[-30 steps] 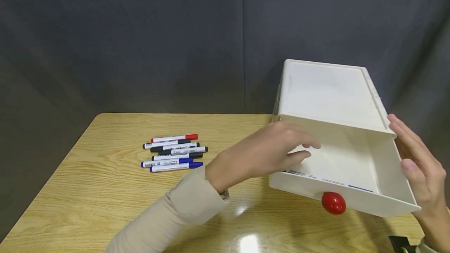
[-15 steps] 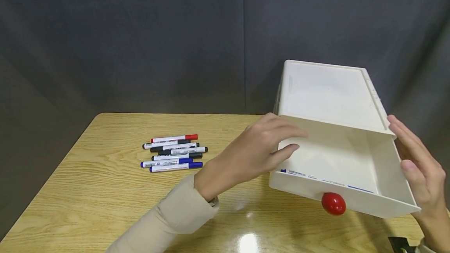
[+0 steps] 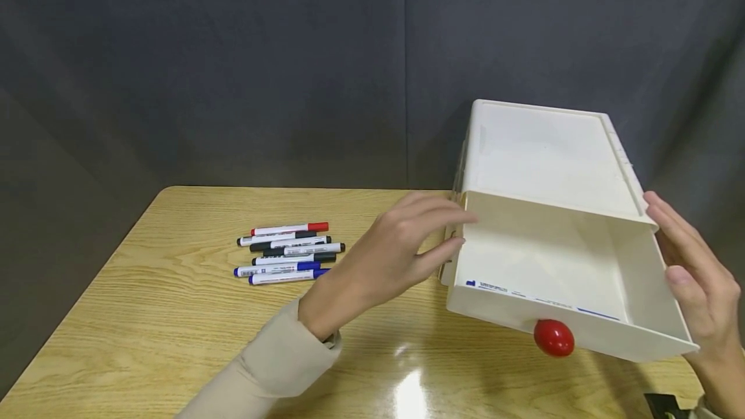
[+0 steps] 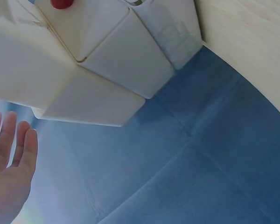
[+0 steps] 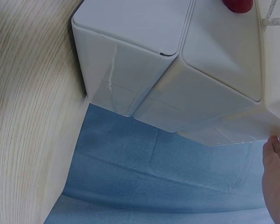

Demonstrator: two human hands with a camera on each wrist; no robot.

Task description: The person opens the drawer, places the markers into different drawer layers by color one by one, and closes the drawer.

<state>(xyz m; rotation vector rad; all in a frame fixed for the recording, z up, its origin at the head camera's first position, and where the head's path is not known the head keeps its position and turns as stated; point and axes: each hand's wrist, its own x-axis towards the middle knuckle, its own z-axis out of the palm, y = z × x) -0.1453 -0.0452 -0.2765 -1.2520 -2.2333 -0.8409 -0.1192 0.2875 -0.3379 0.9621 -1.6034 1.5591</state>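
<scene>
The white drawer stands pulled out of its white cabinet, with a red knob on its front. Behind the drawer's front wall, a blue cap and strips of marker labels show; the rest is hidden. At the drawer's left wall my left hand hovers with nothing in it, thumb and fingers loosely bent and apart. My right hand lies against the right side of the drawer and cabinet, fingers extended. Its fingertips reach the white side in the right wrist view.
Several whiteboard markers, among them a red one and a blue one, lie in a column on the wooden table. Lower drawers sit beneath the open one. A dark curtain hangs behind the table.
My left hand has drawn back leftward out of the drawer to its left edge, uncovering the blue cap inside. My right hand, the drawer and the markers on the table have stayed put.
</scene>
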